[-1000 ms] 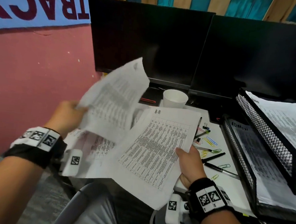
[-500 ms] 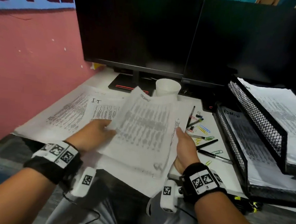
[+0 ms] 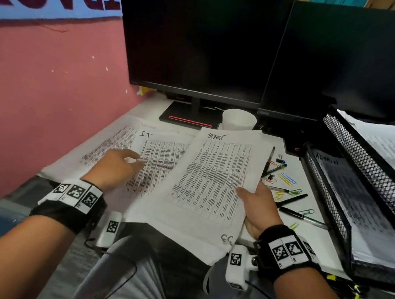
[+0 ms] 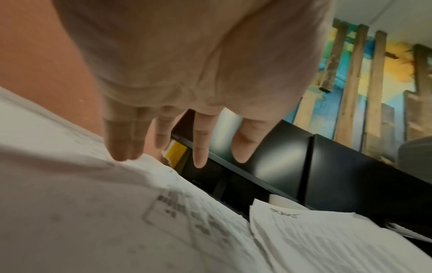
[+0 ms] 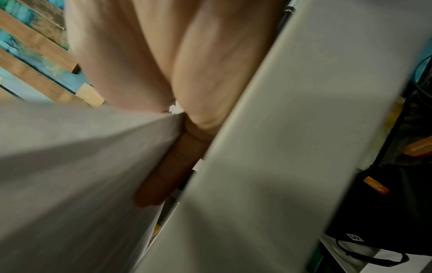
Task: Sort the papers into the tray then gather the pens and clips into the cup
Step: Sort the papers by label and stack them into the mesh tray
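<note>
Right hand (image 3: 257,208) pinching flat printed sheets (image 3: 210,180), black mesh tray (image 3: 362,159)

The left hand (image 3: 115,167) reaches forward palm down, its fingers (image 4: 121,144) straight and slightly spread (two fingertips touch what lies beneath). The right hand (image 3: 256,205) is turned inward, thumb on top and fingers (image 5: 168,177) curled underneath in a pinch. Both forearms stretch forward, each wrist wearing a marker-printed band.
</note>
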The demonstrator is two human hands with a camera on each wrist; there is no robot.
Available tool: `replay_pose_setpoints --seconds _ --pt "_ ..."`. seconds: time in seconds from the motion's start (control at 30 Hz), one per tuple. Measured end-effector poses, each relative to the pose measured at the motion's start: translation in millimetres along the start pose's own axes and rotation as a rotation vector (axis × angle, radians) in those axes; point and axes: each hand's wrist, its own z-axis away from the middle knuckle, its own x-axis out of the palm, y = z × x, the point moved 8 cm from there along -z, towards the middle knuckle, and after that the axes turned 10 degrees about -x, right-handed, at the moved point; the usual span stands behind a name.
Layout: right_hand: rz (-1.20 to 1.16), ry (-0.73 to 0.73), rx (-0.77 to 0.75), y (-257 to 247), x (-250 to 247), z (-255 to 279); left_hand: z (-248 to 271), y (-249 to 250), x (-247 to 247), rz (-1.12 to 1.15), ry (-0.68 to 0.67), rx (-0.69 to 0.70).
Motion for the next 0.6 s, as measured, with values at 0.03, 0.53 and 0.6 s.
replay_pose_setpoints --seconds 0.03,0.53,0.6 --pt "0.003 -0.002 -0.004 0.0 0.2 0.2 -3.6 -5.6 -2.9 -0.009 0.002 -0.027" --pt "0.056 0.008 -0.004 -10.7 5.5 9.1 -16.4 6.3 32.3 -0.079 -0.179 0.034" --pt "0.095 0.012 -0.007 -10.9 6.7 10.4 -17.4 9.6 26.6 -0.111 -0.103 0.046"
